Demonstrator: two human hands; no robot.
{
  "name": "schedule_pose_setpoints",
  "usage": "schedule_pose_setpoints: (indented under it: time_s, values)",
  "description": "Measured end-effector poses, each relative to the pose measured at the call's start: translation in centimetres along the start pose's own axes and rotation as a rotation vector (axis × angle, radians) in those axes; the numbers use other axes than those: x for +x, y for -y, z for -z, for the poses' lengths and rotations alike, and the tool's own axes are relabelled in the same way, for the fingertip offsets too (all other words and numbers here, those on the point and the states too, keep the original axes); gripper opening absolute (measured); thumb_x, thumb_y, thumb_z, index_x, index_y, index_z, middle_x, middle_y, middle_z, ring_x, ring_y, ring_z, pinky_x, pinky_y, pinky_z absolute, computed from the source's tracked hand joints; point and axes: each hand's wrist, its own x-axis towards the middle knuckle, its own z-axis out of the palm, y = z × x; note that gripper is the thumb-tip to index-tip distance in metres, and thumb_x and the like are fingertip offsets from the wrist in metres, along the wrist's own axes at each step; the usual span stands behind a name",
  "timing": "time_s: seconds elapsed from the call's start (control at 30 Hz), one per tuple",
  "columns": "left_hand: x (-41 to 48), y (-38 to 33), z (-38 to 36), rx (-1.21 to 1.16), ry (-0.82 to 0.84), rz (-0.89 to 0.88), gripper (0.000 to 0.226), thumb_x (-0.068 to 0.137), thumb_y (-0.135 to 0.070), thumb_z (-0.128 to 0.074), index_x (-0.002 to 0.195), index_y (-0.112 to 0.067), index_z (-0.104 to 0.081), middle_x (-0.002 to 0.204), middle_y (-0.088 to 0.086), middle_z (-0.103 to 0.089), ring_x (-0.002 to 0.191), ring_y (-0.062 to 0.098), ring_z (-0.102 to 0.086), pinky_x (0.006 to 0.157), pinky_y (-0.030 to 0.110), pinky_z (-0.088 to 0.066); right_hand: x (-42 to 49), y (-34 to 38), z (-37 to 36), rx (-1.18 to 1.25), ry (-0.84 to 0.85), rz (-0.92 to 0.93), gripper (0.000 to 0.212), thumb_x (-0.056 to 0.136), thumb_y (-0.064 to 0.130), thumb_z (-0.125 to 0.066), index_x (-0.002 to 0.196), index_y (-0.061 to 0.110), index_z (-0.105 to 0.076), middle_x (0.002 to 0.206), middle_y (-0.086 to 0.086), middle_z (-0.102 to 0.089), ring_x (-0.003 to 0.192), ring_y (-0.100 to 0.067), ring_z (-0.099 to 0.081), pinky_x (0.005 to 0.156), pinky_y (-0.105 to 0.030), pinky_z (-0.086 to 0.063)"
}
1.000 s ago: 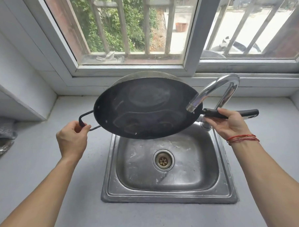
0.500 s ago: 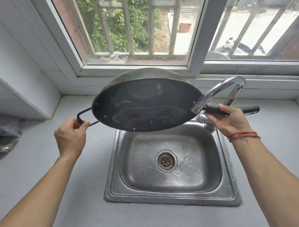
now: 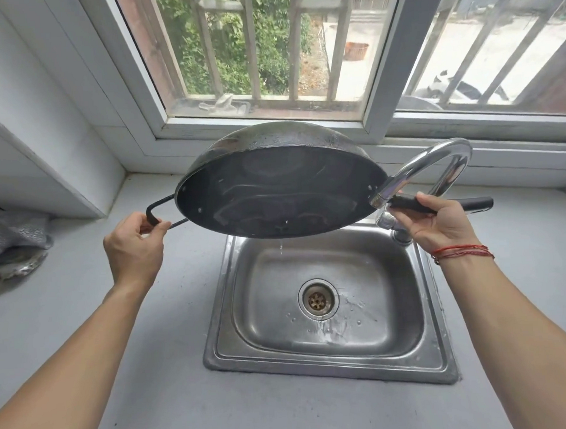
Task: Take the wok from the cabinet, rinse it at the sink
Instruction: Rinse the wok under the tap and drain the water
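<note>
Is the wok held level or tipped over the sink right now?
Tipped. The wok shows its dark inside to the camera, near rim lowest, with a drop falling toward the sink.

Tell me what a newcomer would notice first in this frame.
The dark wok, tilted toward the camera above the steel sink, drips water into it. The left hand grips its loop handle, the right hand its long handle, beside the chrome faucet.
</note>
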Motion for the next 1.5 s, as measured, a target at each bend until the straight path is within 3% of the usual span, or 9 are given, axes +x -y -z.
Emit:
schedule_pose_setpoints:
  time_s: [0.1, 0.47, 0.53, 0.6, 0.67, 1.1, 1.33, 1.4, 1.5]
  values:
    - [-0.1, 0.0, 0.3, -0.007, -0.001, -0.002, 0.016, 0.087, -0.017, -0.074, 0.088, -0.002, -0.07, 0.087, 0.013, -0.072, 0.071, 0.014, -0.061, 0.075, 0.031, -0.047, 0.0, -0.1, 0.0, -0.01, 0.002, 0.003, 0.074, 0.003, -0.002, -0.092, 0.071, -0.003, -0.064, 0.108, -0.029, -0.068, 0.105, -0.043, -0.066, 0.078, -0.058, -0.056]
    - [-1.1, 0.9, 1.4, 0.013, 0.016, -0.014, 0.015, 0.086, -0.016, -0.075, 0.086, -0.002, -0.071, 0.085, 0.014, -0.073, 0.08, 0.031, -0.066, 0.077, 0.039, -0.052, -0.7, -1.3, 0.4, -0.064, -0.015, -0.013, 0.095, 0.003, 0.005, -0.094, 0.091, -0.001, -0.058, 0.094, -0.024, -0.073, 0.094, -0.039, -0.071, 0.065, -0.051, -0.06]
    - [-1.3, 0.9, 1.7, 0.011, 0.017, -0.001, 0.015, 0.086, -0.017, -0.075, 0.087, -0.002, -0.071, 0.085, 0.014, -0.073, 0.081, 0.032, -0.067, 0.077, 0.039, -0.052, -1.2, -1.8, 0.3, -0.115, -0.045, -0.033, 0.063, 0.04, 0.002, -0.094, 0.09, 0.003, -0.056, 0.096, -0.024, -0.072, 0.101, -0.04, -0.069, 0.065, -0.053, -0.06]
    - [-1.5, 0.8, 2.0, 0.004, 0.019, 0.014, 0.014, 0.086, -0.016, -0.075, 0.088, -0.003, -0.073, 0.085, 0.013, -0.073, 0.082, 0.031, -0.067, 0.078, 0.036, -0.051, -1.6, -2.0, 0.2, -0.132, -0.129, -0.038, 0.014, 0.084, 0.002, -0.067, 0.087, 0.006, -0.054, 0.095, -0.024, -0.071, 0.11, -0.042, -0.065, 0.07, -0.055, -0.059]
    - [-1.7, 0.7, 2.3, 0.0, 0.022, 0.031, 0.013, 0.085, -0.015, -0.075, 0.091, -0.003, -0.074, 0.085, 0.012, -0.073, 0.082, 0.029, -0.066, 0.078, 0.032, -0.049, -1.4, -2.3, 0.5, -0.153, -0.167, -0.054, 0.008, 0.093, 0.005, -0.056, 0.086, 0.007, -0.054, 0.096, -0.025, -0.071, 0.109, -0.041, -0.065, 0.074, -0.055, -0.058]
    - [-2.6, 0.6, 3.8, -0.245, 0.102, 0.295, 0.012, 0.09, -0.008, -0.065, 0.08, -0.014, -0.068, 0.067, 0.014, -0.061, 0.061, 0.028, -0.058, 0.068, 0.032, -0.051, -4.4, -4.0, 0.8, -0.243, -0.195, -0.078, 0.006, 0.094, 0.017, -0.063, 0.091, 0.012, -0.062, 0.074, -0.01, -0.075, 0.067, -0.018, -0.074, 0.062, -0.033, -0.062]
    - [-4.8, 1.1, 4.4, -0.263, 0.155, 0.375, 0.024, 0.091, -0.009, -0.064, 0.067, -0.008, -0.062, 0.057, 0.014, -0.051, 0.051, 0.026, -0.048, 0.067, 0.034, -0.046, -6.1, -5.4, 2.3, -0.33, -0.162, -0.104, 0.009, 0.089, 0.0, -0.061, 0.082, 0.004, -0.064, 0.068, -0.011, -0.07, 0.06, -0.017, -0.07, 0.061, -0.031, -0.061]
    - [-5.3, 1.0, 4.6, -0.272, 0.15, 0.399, 0.024, 0.09, -0.012, -0.066, 0.066, -0.009, -0.062, 0.058, 0.013, -0.05, 0.051, 0.026, -0.047, 0.068, 0.035, -0.045, -6.8, -5.7, 2.5, -0.322, -0.165, -0.073, 0.0, 0.089, -0.001, -0.062, 0.089, -0.001, -0.062, 0.075, -0.017, -0.07, 0.064, -0.023, -0.072, 0.059, -0.035, -0.061]
    - [-5.9, 0.4, 4.8, -0.284, 0.153, 0.406, 0.023, 0.088, -0.012, -0.067, 0.066, -0.007, -0.064, 0.057, 0.011, -0.049, 0.052, 0.026, -0.044, 0.067, 0.035, -0.042, -7.2, -5.6, 3.1, -0.281, -0.217, 0.0, 0.034, 0.086, -0.005, -0.066, 0.117, -0.007, -0.055, 0.085, -0.023, -0.068, 0.068, -0.025, -0.073, 0.058, -0.033, -0.059]
